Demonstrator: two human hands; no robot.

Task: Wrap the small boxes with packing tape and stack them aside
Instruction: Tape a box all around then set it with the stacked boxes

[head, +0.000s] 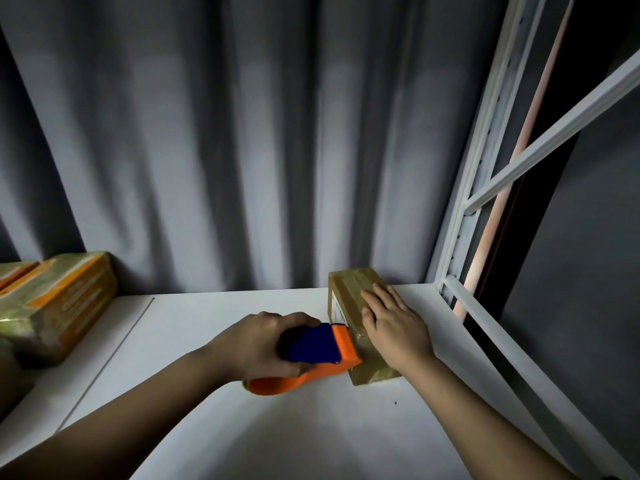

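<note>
Left hand (pixel 258 344) grips tape dispenser (pixel 311 355), right hand (pixel 391 323) flat on box (pixel 349 289); taped boxes (pixel 59 303) stacked left.

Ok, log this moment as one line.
left hand grips tape dispenser at box | right hand flat on box | wrapped boxes stacked left

a dim packing or storage spot: a white tabletop (pixel 214 403) sits against a grey curtain (pixel 225 140), a white slotted metal shelving frame (pixel 485 161) stands at the right, and tape-wrapped parcels (pixel 59 306) are piled at the left.
</note>
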